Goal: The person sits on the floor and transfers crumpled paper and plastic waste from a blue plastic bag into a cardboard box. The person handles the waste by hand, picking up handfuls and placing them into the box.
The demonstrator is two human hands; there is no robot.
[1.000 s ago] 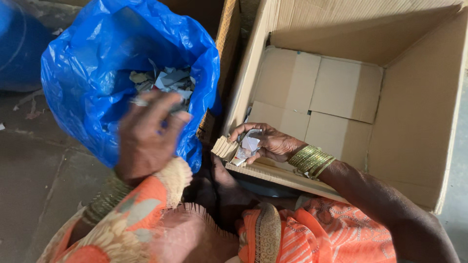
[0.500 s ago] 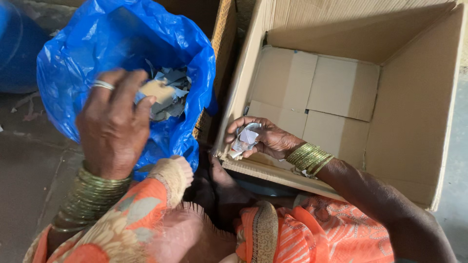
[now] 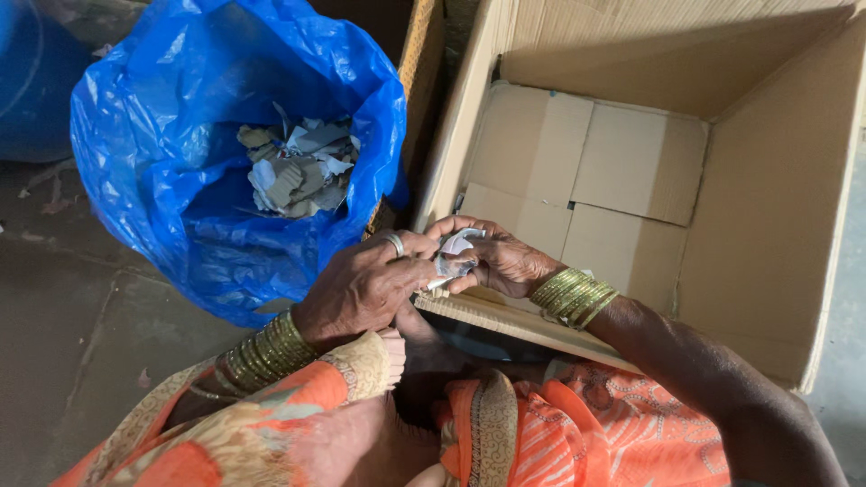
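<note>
My right hand (image 3: 505,259) rests over the near edge of a big cardboard box (image 3: 767,216) and is closed on a small bunch of white and grey paper scraps (image 3: 454,249). My left hand (image 3: 365,287), with a ring and green bangles, meets it and pinches at the same scraps with its fingertips. To the left stands an open blue plastic bag (image 3: 162,144) holding a heap of torn paper and card pieces (image 3: 296,169).
The cardboard box has only its folded bottom flaps inside. A second brown box edge (image 3: 417,63) stands between bag and box. A blue container (image 3: 32,81) sits at the far left on the stone floor (image 3: 63,316). My orange clothing fills the bottom.
My left hand dropped a card piece into the blue bag, then came back right to the scraps in my right hand. My right hand stayed at the box edge.
</note>
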